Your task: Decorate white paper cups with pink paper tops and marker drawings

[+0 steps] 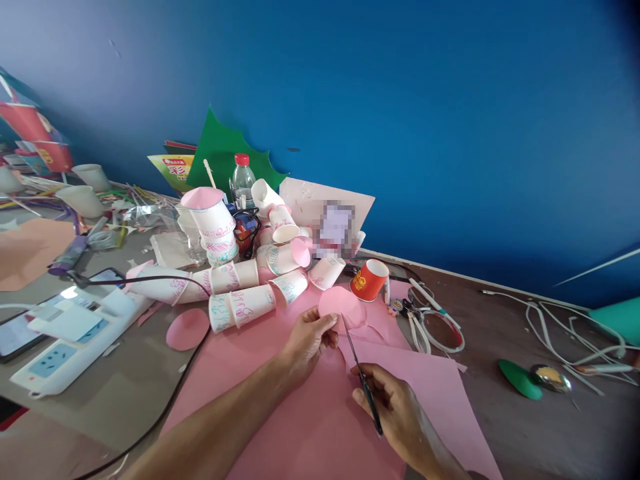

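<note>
Blue wall [425, 133] rises behind a cluttered table [125, 387]. At your far left stand red cups [53, 157], with a phone [17, 333] and a white power strip [67, 357] nearer you. A loose pink disc [188, 330] lies to the right of the strip. Next comes a stack of white cups [217, 227] with a pink cone [203, 197] on top; behind it are a green sheet [215, 150] and a red-capped bottle [243, 177]. More white cups [254, 304], drawn on in pink and teal, lie on their sides in front.

Near the middle, over large pink paper [295, 427], your left hand [307, 340] holds a pink circle [340, 303] — thumb and fingers pinched close on its lower edge. Just to the right, your right hand [393, 407] has its fingers curled around dark-handled scissors [367, 390], the blades pointing up and left, tip at the circle. Whether the blades are parted, you cannot tell.

Beyond the circle, an orange-red cup [369, 280] leans. Farther right are white cables [543, 323], then a green oval [519, 379] beside a shiny metal piece [550, 377].
</note>
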Motion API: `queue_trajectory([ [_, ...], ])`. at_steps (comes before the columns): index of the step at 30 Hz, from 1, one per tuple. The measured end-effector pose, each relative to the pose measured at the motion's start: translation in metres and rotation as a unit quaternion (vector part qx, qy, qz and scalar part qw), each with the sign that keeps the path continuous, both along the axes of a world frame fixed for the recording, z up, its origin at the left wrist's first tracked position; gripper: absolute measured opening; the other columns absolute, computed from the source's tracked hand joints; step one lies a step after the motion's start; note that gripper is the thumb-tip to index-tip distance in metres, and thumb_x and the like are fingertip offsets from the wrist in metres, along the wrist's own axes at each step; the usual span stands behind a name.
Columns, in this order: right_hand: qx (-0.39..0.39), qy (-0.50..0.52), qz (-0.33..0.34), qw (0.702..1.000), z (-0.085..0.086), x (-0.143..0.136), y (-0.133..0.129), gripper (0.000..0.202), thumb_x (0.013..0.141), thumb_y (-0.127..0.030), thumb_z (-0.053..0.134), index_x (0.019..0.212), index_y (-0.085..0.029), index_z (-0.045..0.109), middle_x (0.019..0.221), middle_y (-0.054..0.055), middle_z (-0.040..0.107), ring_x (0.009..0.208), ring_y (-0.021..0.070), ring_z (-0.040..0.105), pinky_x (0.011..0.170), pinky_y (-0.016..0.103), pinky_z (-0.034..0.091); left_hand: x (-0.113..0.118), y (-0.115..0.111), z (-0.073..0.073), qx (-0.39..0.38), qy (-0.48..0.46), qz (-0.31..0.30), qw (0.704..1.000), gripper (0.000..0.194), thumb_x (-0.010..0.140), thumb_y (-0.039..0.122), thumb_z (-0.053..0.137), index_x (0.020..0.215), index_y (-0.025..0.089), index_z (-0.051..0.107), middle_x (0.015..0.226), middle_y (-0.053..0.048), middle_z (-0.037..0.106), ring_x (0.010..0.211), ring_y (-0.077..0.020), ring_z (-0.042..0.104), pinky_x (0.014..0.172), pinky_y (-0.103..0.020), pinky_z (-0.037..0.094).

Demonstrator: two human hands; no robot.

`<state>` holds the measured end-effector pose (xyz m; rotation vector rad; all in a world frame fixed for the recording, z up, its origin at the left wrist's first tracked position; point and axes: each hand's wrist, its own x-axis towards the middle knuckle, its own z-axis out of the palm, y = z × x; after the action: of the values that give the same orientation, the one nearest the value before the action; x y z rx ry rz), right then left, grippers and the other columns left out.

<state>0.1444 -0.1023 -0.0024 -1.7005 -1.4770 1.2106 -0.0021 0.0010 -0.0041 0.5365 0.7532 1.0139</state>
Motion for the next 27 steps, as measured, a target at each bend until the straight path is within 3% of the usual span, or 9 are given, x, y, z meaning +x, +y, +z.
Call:
queue_trajectory([
  [27,-0.013,0.013,0.009,1.0,0.0038,0.0005,0.0001,0.028,0.081,-0.036,0.056,0.098,-0.015,0.063,0.063,-0.006,0.035,0.06,0.0115,0.031,0.053,0.023,0.027,-0.0003,-0.0001,0.0013,-0.017,0.001,-0.005,1.0,0.035,0.051,0.033,0.084,0.059,0.015,0.055,0.045,0.006,0.053,0.038,-0.0064,0.046,0.042,-0.021,0.033],
])
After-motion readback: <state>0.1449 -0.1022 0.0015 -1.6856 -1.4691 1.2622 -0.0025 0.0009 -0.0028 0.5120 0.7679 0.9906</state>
